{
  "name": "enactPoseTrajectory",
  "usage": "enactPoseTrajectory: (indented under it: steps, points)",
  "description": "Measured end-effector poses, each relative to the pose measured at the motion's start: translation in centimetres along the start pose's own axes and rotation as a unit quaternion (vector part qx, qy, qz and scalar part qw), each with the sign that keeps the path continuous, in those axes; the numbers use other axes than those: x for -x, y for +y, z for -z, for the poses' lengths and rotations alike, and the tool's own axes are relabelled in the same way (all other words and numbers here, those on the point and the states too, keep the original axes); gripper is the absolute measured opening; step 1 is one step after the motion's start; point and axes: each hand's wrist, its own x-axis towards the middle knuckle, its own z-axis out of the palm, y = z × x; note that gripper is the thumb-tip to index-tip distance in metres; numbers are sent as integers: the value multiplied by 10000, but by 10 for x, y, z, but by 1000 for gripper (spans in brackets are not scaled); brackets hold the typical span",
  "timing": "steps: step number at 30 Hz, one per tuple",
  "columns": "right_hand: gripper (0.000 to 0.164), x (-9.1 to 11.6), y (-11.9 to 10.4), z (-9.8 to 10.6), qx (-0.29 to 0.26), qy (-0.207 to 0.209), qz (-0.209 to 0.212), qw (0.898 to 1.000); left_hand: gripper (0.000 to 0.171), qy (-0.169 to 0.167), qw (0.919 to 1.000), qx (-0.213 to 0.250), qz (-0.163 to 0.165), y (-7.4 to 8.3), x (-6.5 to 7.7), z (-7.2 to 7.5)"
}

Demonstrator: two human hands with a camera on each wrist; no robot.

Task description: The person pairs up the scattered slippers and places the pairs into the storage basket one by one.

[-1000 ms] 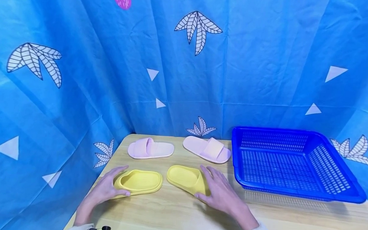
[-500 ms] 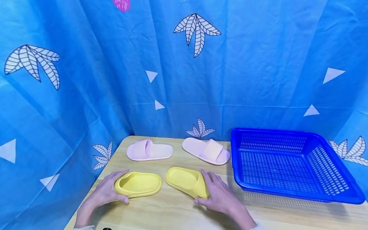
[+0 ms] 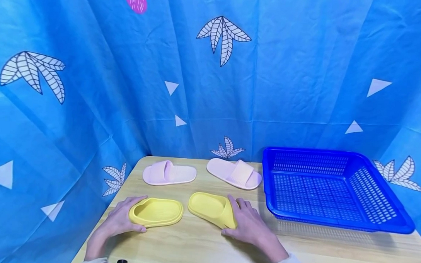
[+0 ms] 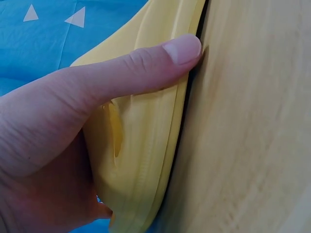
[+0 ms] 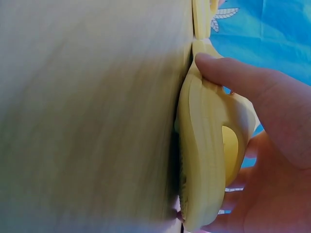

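Two yellow closed-toe slippers lie side by side near the table's left part, open heels facing each other. My left hand (image 3: 120,218) grips the toe end of the left yellow slipper (image 3: 160,213). In the left wrist view its thumb (image 4: 182,51) presses along the slipper's side, above a thin dark line under the sole. Around the toe of the right yellow slipper (image 3: 208,205) is my right hand (image 3: 250,225), thumb on the near side and fingers beyond. The right wrist view shows this slipper (image 5: 201,145) with a dark gap beneath its toe end.
Behind them lie two pink slide slippers, the left one (image 3: 181,174) and the right one (image 3: 221,168). A blue perforated plastic basket (image 3: 325,223) stands on the wooden table (image 3: 178,250) at the right. A blue patterned curtain (image 3: 296,72) hangs along the back and left.
Both hands have closed a little more firmly around the toes of the yellow slippers. The slippers stay nearly in place, while the head view has shifted slightly.
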Motion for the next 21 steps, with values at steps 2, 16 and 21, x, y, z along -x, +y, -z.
enactPoseTrajectory:
  steps: [2,16,21]
  points:
    - [108,0,0,0,-14,33,15,10000,111,7,10000,27,6,-1,0,-1]
    - [102,-3,-8,9,-34,429,117,9990,106,-60,9997,231,79,3,-4,13]
    - [102,-2,-15,22,-3,600,256,9979,106,-53,9998,-70,182,10,-3,24]
